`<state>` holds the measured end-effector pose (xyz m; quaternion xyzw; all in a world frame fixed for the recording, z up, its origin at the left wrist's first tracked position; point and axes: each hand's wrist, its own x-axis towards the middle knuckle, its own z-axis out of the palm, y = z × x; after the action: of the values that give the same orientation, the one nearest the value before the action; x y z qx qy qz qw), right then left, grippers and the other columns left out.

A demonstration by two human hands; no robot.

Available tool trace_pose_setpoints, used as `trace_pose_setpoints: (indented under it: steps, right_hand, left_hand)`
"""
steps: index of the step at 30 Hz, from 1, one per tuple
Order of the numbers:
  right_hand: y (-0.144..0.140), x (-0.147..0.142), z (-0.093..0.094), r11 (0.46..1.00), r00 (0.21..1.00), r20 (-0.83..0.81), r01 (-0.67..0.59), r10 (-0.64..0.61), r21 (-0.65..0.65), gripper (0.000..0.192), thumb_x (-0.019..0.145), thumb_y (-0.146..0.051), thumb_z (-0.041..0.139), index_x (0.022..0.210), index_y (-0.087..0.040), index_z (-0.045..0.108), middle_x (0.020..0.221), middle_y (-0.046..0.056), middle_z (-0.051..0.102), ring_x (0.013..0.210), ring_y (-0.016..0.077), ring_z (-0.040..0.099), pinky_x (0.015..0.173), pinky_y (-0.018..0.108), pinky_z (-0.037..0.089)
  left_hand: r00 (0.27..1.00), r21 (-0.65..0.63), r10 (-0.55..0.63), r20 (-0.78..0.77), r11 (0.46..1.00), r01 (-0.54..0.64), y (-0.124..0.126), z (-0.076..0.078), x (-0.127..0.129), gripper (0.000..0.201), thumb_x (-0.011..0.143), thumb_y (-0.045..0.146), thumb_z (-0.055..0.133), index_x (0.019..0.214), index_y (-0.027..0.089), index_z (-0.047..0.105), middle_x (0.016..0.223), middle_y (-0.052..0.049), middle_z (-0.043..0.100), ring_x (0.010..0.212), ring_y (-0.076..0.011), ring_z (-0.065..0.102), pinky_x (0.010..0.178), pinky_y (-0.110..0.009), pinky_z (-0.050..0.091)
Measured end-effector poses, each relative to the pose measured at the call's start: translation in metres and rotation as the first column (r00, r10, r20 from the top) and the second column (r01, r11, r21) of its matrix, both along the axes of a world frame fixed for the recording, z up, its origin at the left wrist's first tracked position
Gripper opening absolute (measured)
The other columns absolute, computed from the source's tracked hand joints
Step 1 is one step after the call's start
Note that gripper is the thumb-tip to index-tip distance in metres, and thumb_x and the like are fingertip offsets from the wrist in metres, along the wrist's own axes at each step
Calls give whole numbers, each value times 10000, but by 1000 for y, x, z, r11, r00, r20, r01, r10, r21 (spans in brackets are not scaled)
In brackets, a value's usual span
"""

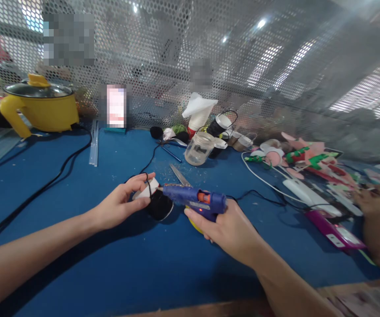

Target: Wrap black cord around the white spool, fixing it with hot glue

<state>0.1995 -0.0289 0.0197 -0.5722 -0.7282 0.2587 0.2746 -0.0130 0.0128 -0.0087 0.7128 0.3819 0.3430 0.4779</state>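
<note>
- Yellow pot [49, 112] stands along the far edge of the blue tabletop [110, 273], towards its left corner.
- Left hand [125, 200]: fingers partly closed, thumb against the rest, pinching the white part of a small cord-wound cup, with a loop of black cord [153, 155] crossing there.
- Cord-wound cup [160, 208]: tilted, mid-tabletop, well in from the front edge. Gluing the cord to it appears to be the step in hand; the next move seems to call for a steady cup and a small, well-aimed bead.
- Glue gun [193, 200]: nozzle pointing left at the white part; whether it touches cannot be told. Scissors [179, 175] lie just beyond.
- Right hand [226, 229]: fingers curled round the gun's handle, thumb along its side; how hard the trigger is squeezed cannot be told.
- Co-worker's hand [379, 202]: near the tabletop's right end, blurred.
</note>
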Motion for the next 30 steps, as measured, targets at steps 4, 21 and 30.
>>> trace_pose_setpoints:
  steps: [4, 21, 30]
  right_hand:
    - [-1, -1, 1, 1000, 1000, -20, -5, 5, -5, 173, 721, -320, 531, 602, -195, 541, 363, -43, 461, 354, 106, 450, 379, 216, 376]
    - [-3, -2, 2, 999, 999, -36, -21, 20, -34, 176, 719, -328, 532, 596, -202, 523, 361, -54, 424, 357, 111, 446, 406, 229, 389]
    - [-4, -3, 2, 999, 1000, -12, -23, 23, -32, 201, 723, -314, 537, 571, -188, 499, 363, -54, 415, 368, 106, 450, 417, 221, 393]
  left_hand:
    - [1000, -1, 5, -10, 1000, -5, 0, -1, -1, 199, 734, 367, 543, 794, 181, 578, 1307, -89, 438, 1279, -246, 254, 1040, -415, 192]
    - [1000, 21, -8, 3, 1000, 8, 0, -1, 0, 167, 748, 294, 533, 842, 169, 591, 1321, -81, 424, 1274, -240, 268, 1040, -407, 196]
    - [1000, 42, -25, -7, 999, 25, 0, -3, -2, 170, 759, 265, 525, 871, 154, 588, 1329, -103, 410, 1277, -245, 255, 1034, -417, 179]
